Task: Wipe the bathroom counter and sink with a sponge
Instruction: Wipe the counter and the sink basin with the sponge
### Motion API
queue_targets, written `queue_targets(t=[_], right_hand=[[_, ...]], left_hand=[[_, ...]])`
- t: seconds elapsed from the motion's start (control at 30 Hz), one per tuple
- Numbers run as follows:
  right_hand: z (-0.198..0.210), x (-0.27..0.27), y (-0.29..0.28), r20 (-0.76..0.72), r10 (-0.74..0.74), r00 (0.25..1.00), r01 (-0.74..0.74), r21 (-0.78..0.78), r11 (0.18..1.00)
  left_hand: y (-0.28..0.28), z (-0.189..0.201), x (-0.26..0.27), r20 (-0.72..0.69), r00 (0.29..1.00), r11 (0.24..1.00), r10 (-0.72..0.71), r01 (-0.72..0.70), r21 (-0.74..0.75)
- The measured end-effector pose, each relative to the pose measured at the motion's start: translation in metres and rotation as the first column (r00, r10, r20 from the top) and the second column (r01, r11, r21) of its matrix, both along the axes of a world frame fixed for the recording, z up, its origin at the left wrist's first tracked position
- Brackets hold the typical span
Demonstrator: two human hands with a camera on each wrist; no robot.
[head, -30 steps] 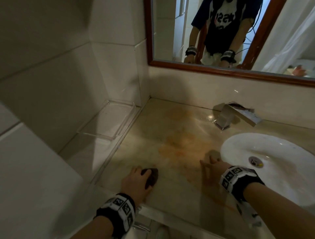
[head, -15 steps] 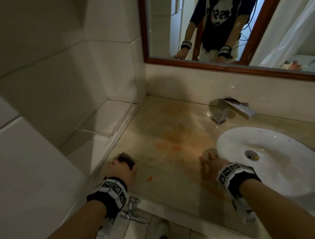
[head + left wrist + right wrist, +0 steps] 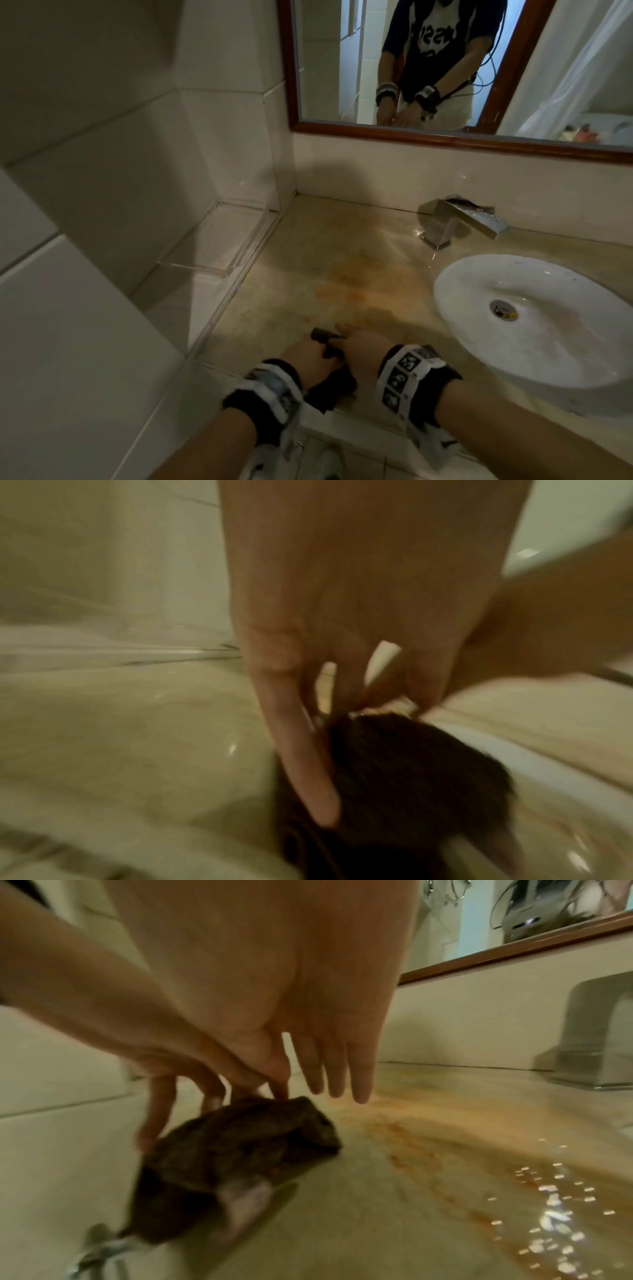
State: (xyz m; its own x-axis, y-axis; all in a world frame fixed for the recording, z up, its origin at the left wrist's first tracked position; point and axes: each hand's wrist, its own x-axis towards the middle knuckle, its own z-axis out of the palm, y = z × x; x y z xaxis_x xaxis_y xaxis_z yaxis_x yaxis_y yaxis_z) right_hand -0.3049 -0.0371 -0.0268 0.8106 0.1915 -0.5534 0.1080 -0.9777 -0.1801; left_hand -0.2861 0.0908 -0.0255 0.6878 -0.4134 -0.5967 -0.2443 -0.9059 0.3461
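Note:
A dark, crumpled sponge [image 3: 322,335] [image 3: 240,1150] lies at the front edge of the beige counter [image 3: 342,260]. My left hand [image 3: 308,356] [image 3: 342,696] grips it, fingers curled round its top. My right hand [image 3: 363,353] [image 3: 329,1074] is pressed up beside the left one. One of its fingertips touches the top of the sponge, while the other fingers stay straight above the counter. An orange stain [image 3: 356,294] [image 3: 428,1150] spreads over the wet counter just beyond the hands. The white sink [image 3: 445,301] is to the right.
A chrome faucet [image 3: 455,222] stands behind the sink by the back wall. A clear plastic tray [image 3: 219,246] sits along the tiled left wall. A wood-framed mirror [image 3: 445,137] hangs above. The counter's front edge runs right under my wrists.
My left hand has slid the sponge right from the counter's left edge. My right hand has moved left off the counter beside the sink to meet it.

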Motion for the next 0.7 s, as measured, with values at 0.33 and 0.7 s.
queue_targets(t=[0.33,0.7], right_hand=[[-0.028,-0.016,0.044,-0.004,-0.033,0.999,0.033,-0.028,0.999],[-0.013,-0.009,0.002,0.099,-0.006,0.995,0.003,0.038,0.999]], left_hand=[[0.083,-0.022,0.04,0.133,0.99,0.975,-0.038,0.008,0.223],[0.081,-0.024,0.044,0.161,0.963,0.918,-0.218,0.146,0.369]])
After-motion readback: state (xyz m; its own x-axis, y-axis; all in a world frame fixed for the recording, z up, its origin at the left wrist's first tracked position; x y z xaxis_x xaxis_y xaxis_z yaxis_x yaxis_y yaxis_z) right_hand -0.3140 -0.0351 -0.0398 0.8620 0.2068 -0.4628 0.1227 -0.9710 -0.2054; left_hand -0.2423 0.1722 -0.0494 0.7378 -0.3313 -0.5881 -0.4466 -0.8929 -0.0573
